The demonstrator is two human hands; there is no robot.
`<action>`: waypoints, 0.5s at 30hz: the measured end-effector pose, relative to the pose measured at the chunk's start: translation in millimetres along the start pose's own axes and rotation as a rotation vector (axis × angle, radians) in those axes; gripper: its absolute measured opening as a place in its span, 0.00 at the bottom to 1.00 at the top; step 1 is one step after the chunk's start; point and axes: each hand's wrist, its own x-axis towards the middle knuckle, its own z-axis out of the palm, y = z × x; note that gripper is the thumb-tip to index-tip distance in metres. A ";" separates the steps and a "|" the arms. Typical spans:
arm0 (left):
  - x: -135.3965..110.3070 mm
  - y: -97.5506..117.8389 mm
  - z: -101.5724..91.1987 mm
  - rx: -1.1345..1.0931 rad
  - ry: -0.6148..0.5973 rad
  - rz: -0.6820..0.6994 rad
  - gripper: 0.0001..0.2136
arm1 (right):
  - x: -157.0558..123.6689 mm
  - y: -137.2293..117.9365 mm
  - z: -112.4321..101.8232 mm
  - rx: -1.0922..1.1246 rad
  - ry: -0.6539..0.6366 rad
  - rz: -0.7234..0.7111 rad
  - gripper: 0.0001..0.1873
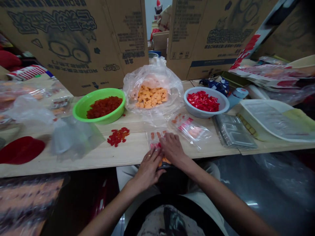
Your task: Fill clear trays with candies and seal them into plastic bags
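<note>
My left hand (149, 165) and my right hand (172, 149) meet at the near edge of the wooden table (133, 149). Both press on a small clear plastic tray (156, 137) that holds red and orange candies. The right hand lies flat over the tray, fingers together. The left hand's fingers curl on the tray's near left side. A small heap of loose red candies (118, 136) lies just left of the hands. A filled clear packet (190, 128) lies to the right of them.
Behind stand a green bowl (83, 106) of dark red candies, a clear bag (150, 87) of orange pieces and a white bowl (222, 101) of red wrapped sweets. Stacked clear trays (232, 131) and a white tray (270, 119) lie right. Cardboard boxes (73, 42) wall the back.
</note>
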 end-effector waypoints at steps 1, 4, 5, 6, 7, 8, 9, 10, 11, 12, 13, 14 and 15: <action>-0.2 -0.8 0.4 -0.033 0.039 -0.010 0.33 | 3.2 -2.4 0.8 0.001 -0.027 -0.077 0.10; 0.0 -3.3 4.9 -0.114 0.219 -0.099 0.32 | 7.3 -8.6 3.8 0.032 -0.090 -0.226 0.11; 0.3 -4.8 6.8 -0.125 0.285 -0.131 0.30 | 5.8 -10.6 4.3 0.059 -0.104 -0.255 0.11; 0.6 -6.8 8.3 -0.125 0.346 -0.155 0.28 | 2.8 -12.7 4.4 0.092 -0.120 -0.287 0.14; 0.9 -9.1 9.1 -0.117 0.394 -0.169 0.26 | -1.5 -15.0 3.9 0.121 -0.130 -0.320 0.17; 1.0 -11.5 9.2 -0.101 0.428 -0.176 0.25 | -6.7 -17.5 2.9 0.144 -0.137 -0.354 0.22; 1.0 -13.8 8.4 -0.076 0.443 -0.176 0.25 | -12.5 -20.3 1.4 0.161 -0.142 -0.380 0.25; 0.6 -15.8 6.9 -0.042 0.441 -0.172 0.24 | -18.3 -23.3 -0.5 0.172 -0.146 -0.398 0.26; 0.0 -17.2 4.9 -0.003 0.422 -0.166 0.23 | -23.8 -26.4 -2.7 0.186 -0.144 -0.412 0.27; -0.8 -18.0 2.8 0.040 0.390 -0.159 0.21 | -28.8 -29.3 -5.1 0.202 -0.139 -0.425 0.26; -1.9 -18.1 0.8 0.082 0.357 -0.156 0.19 | -33.2 -32.0 -7.8 0.218 -0.129 -0.435 0.25; -2.9 -17.6 -0.7 0.118 0.330 -0.156 0.17 | -36.8 -34.2 -10.8 0.230 -0.123 -0.446 0.24; -4.0 -16.8 -1.8 0.146 0.316 -0.157 0.15 | -39.8 -35.9 -13.9 0.237 -0.116 -0.453 0.24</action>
